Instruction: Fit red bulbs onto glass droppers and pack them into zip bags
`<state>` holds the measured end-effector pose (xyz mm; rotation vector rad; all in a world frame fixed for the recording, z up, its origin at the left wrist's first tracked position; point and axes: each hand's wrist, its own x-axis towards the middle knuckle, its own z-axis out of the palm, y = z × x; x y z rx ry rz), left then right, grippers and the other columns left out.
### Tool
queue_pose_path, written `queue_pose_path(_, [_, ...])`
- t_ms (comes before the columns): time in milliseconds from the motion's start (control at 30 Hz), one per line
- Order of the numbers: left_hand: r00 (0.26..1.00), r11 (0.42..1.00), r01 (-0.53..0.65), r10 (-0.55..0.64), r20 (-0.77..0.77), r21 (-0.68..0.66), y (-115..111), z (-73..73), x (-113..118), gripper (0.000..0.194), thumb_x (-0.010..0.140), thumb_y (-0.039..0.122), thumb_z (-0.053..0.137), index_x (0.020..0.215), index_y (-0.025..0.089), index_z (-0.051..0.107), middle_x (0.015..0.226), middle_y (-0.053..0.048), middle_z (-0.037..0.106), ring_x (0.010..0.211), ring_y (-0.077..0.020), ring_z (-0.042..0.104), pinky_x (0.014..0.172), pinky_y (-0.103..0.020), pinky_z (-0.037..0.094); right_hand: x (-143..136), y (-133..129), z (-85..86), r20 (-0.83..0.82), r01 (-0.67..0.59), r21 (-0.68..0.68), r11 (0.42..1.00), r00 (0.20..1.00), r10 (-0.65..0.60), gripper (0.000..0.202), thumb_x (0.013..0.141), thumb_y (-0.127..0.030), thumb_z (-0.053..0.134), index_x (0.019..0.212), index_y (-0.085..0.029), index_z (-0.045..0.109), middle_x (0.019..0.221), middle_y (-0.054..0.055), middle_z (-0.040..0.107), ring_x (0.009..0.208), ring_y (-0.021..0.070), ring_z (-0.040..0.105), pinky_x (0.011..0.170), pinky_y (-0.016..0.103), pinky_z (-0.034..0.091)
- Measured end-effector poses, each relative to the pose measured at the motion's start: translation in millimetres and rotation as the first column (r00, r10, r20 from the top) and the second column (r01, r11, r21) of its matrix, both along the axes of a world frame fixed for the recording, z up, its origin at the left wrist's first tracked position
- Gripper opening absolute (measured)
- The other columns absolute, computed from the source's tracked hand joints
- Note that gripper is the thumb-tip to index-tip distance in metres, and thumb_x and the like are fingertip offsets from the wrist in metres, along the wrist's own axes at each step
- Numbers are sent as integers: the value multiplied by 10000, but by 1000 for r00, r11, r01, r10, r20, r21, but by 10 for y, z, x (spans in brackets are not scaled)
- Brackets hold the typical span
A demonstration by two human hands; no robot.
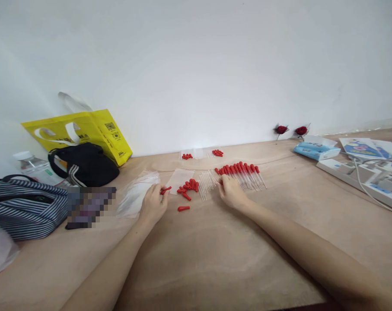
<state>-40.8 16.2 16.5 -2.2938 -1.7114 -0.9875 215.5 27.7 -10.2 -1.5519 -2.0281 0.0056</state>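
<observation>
My left hand point(154, 201) pinches a red rubber dropper bulb point(165, 190) between thumb and fingers, at the right edge of a stack of clear zip bags point(138, 192). My right hand point(231, 191) is closed, its fingertips on a thin glass dropper tube point(216, 178) at the right side of a row of bare glass tubes point(205, 185). Behind and right of that hand lies a row of glass droppers with red bulbs fitted point(244, 172). Between my hands sits a pile of loose red bulbs point(191, 185), with a single red bulb point(183, 208) nearer me.
By the wall lie more red bulbs point(218, 153) on clear bags. At left are a yellow bag point(114, 138), a black cap point(90, 166), a bottle point(40, 168) and a striped pouch point(27, 207). A tissue pack point(315, 150) and power strips point(361, 177) occupy the right.
</observation>
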Motion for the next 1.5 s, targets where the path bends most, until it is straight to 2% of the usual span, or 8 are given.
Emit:
queue_pose_path(100, [955, 967, 253, -244, 169, -34, -219, -28, 268, 105, 813, 248, 409, 861, 179, 473, 754, -25, 535, 648, -143, 530, 610, -262, 440, 203, -180, -122, -37, -202, 105, 974, 978, 207, 178, 862, -226, 345, 842, -142, 501, 789, 77, 603, 720, 173, 536, 685, 304, 359])
queue_pose_path(267, [808, 751, 588, -536, 243, -300, -463, -220, 650, 79, 836, 232, 403, 878, 198, 461, 605, 40, 482, 495, -93, 458, 474, -198, 386, 500, -404, -224, 16, -298, 167, 940, 954, 299, 284, 858, -164, 340, 1113, -168, 464, 904, 85, 603, 816, 177, 543, 713, 309, 365])
queue_pose_path(333, [800, 738, 599, -566, 200, -309, -418, -256, 693, 69, 834, 225, 413, 848, 192, 472, 619, 32, 500, 503, -97, 456, 484, -207, 386, 545, -435, -209, 21, -309, 152, 939, 951, 310, 273, 853, -148, 342, 1071, -177, 503, 901, 78, 606, 795, 167, 545, 713, 306, 352])
queue_pose_path(533, [831, 825, 553, -557, 1, -114, -117, -243, 678, 80, 833, 210, 424, 839, 168, 492, 780, -42, 557, 745, -173, 524, 704, -309, 435, 421, -466, -120, -3, -321, 111, 941, 946, 323, 163, 844, -206, 403, 875, -170, 559, 800, 36, 613, 689, 128, 530, 714, 295, 290])
queue_pose_path(667, [845, 845, 534, -534, -27, -2, -134, -263, 737, 98, 839, 187, 411, 869, 155, 499, 865, -79, 557, 868, -204, 507, 795, -346, 416, 342, -491, -111, 27, -346, 119, 930, 938, 346, 168, 841, -209, 405, 867, -171, 567, 737, 21, 600, 656, 123, 503, 692, 288, 259])
queue_pose_path(900, [862, 857, 498, -473, 181, -131, -215, -322, 803, 81, 831, 198, 429, 859, 159, 495, 756, -29, 570, 674, -149, 556, 620, -260, 452, 327, -502, -137, 27, -357, 141, 923, 934, 357, 175, 837, -221, 410, 843, -163, 575, 692, 15, 575, 620, 120, 451, 686, 290, 248])
queue_pose_path(1167, [797, 797, 566, -461, 390, -212, -110, -400, 790, 197, 832, 258, 442, 892, 137, 586, 677, -5, 582, 511, -91, 530, 511, -199, 432, 176, -568, -174, 15, -396, 182, 900, 916, 400, 166, 847, -217, 406, 834, -151, 558, 669, 23, 549, 630, 131, 444, 682, 274, 290])
queue_pose_path(1500, [797, 761, 599, -538, 274, -248, -196, -256, 760, 145, 803, 194, 488, 776, 146, 622, 693, -17, 612, 616, -121, 539, 573, -216, 413, 277, -539, -116, 26, -479, 86, 874, 878, 478, 175, 849, -195, 420, 865, -184, 593, 731, 12, 604, 622, 112, 463, 674, 295, 227])
